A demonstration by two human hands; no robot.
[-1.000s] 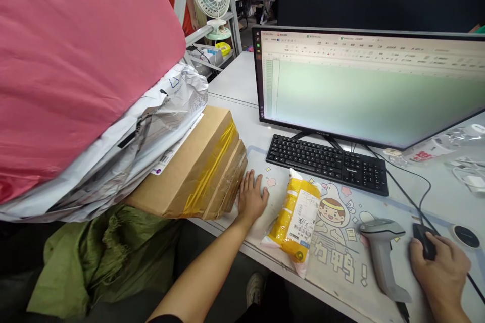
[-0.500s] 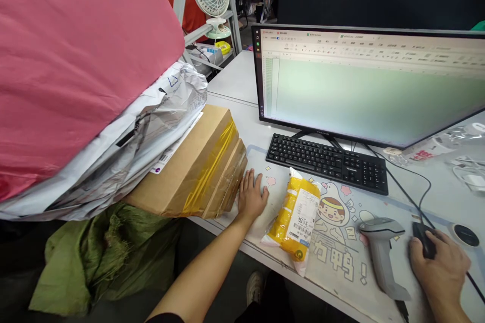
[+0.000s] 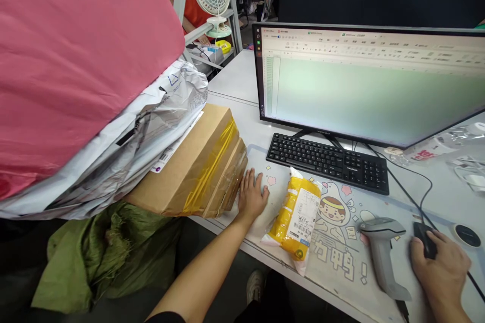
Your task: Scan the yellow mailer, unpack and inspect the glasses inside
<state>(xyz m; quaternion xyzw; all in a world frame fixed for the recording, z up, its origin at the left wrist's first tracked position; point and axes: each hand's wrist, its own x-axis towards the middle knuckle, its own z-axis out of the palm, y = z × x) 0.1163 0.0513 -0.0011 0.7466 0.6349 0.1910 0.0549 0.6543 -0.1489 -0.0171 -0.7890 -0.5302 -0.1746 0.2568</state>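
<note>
A stack of cardboard boxes (image 3: pixel 189 164) sits at the left end of the worktop (image 3: pixel 237 65), jutting past its near edge; yellow tape seals the upper box, and the contents cannot be seen. A white plastic mailer (image 3: pixel 162 106) lies on the stack, with a pink mailer (image 3: pixel 91 55) above it, both hiding what they hold. The yellow parcel (image 3: pixel 288 219) is wrapped in plastic and carries a shipping label (image 3: pixel 303 214) on its upper face. Below the boxes hangs a crumpled green sack (image 3: pixel 98 257), its inside not visible.

The left hand (image 3: pixel 252 199) lies palm down on the printed desk mat (image 3: pixel 261 159), fingers released and slightly spread, just beside the boxes; whether it touches them cannot be told. The right hand (image 3: pixel 441 267) grasps the black computer mouse (image 3: pixel 422 237), fingers curved over its top and thumb along its left side.

The mouse is toward the worktop's right side, its long axis running away from the near edge, front end toward the monitor (image 3: pixel 371 86) and slightly left. The parcel's long axis slants from the near edge away and rightward. The grey barcode scanner (image 3: pixel 382 250) points its head far-left, handle toward the near edge.
</note>
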